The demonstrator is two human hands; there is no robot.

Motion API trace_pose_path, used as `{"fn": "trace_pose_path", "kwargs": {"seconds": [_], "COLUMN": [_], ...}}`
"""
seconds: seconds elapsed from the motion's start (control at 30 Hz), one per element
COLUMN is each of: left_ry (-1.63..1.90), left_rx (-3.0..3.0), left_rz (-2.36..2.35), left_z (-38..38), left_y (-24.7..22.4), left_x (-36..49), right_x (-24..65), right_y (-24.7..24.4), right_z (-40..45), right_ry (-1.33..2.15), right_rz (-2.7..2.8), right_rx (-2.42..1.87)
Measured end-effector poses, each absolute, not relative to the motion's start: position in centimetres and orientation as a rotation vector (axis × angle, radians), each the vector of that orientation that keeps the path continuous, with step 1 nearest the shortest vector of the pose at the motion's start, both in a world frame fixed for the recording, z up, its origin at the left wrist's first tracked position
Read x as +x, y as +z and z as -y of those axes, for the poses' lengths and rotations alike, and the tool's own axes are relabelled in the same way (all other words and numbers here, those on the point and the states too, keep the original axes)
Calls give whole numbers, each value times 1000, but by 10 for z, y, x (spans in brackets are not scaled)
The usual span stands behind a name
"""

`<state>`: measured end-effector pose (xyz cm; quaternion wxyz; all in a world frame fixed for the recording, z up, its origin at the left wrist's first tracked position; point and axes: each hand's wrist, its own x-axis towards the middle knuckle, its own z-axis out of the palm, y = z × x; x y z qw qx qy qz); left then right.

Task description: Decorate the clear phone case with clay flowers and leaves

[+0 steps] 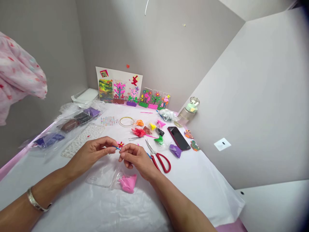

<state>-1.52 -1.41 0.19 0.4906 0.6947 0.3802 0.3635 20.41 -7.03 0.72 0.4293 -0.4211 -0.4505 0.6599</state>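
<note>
A thin blue strand, which looks like modelling clay, runs between my fingertips. My left hand pinches one end of it between thumb and forefinger. My right hand is closed on the other end, its fingers curled. Just behind the strand shows a small red flower. Below my hands lie a clear phone case and a bag of pink clay. Red-handled scissors rest beside my right hand, which hides part of one handle. Tweezers lie beyond my hands.
Bags of red, green and purple clay lie beyond the scissors, near a phone. A bottle stands against the wall. Decorated cases lean at the back. A textured clear sheet and bagged clay lie left.
</note>
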Motion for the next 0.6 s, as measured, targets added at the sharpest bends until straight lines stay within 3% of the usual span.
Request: {"fn": "trace_pose_path", "kwargs": {"seconds": [0.6], "left_ry": [809], "left_rx": [1891], "left_rz": [-797], "left_z": [24], "left_y": [-7], "left_x": [-9], "right_x": [201], "right_y": [10], "right_z": [74], "right_ry": [1604], "right_rz": [1193], "right_rx": [-1064]}}
